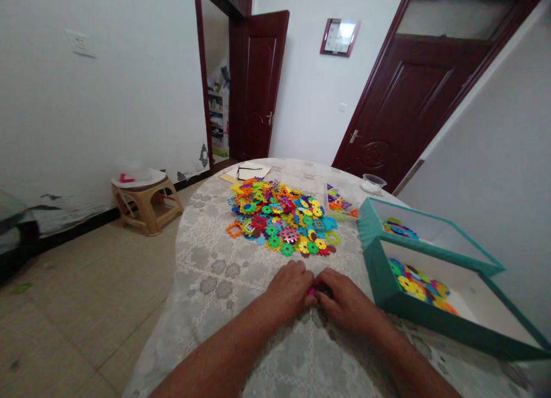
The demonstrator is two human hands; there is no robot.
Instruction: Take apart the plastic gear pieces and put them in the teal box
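Note:
My left hand (289, 289) and my right hand (344, 299) meet knuckles-up on the lace tablecloth near the table's front edge. Their fingertips pinch together around a small magenta plastic piece (311, 292), mostly hidden between them. Just beyond my hands lies a wide pile of colourful interlocking plastic discs (279, 217). To my right stand two teal boxes with white insides: the near box (379, 277) holds several coloured discs, and the far box (365, 217) holds a few more.
The round table (206, 271) also carries a clear bag of pieces (338, 204), a small clear bowl (372, 183), and papers with glasses (249, 171) at the far edge. A low stool (144, 205) stands left on the tiled floor; dark doors behind.

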